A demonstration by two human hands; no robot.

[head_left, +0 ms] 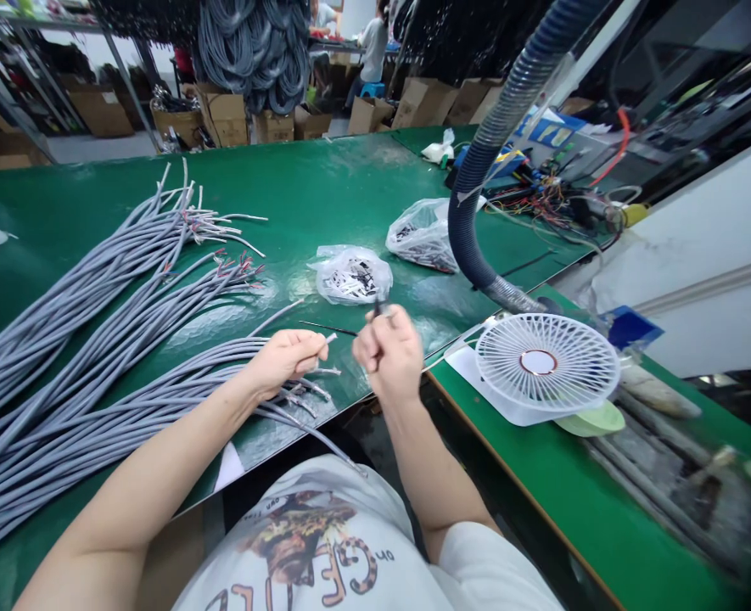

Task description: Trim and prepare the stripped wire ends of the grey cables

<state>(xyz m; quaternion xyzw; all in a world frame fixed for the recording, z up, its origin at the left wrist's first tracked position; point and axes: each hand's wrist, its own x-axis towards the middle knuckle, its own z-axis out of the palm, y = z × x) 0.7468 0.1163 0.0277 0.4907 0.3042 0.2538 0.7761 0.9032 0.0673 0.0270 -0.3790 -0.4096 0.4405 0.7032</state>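
Over the near edge of the table, my left hand is closed in a pinch on a grey cable; its pale tip sticks out past the fingers. My right hand is curled shut just to the right, apart from that tip. A small dark piece shows above its fingers, too blurred to name. Below my left hand lie the stripped ends of a bundle of grey cables. Beyond the hands sits a clear plastic bag with small black and white pieces inside.
More grey cable bundles cover the left of the green table. A second plastic bag lies behind a ribbed hose. At right stands a white fan. Cardboard boxes and a seated person are farther back.
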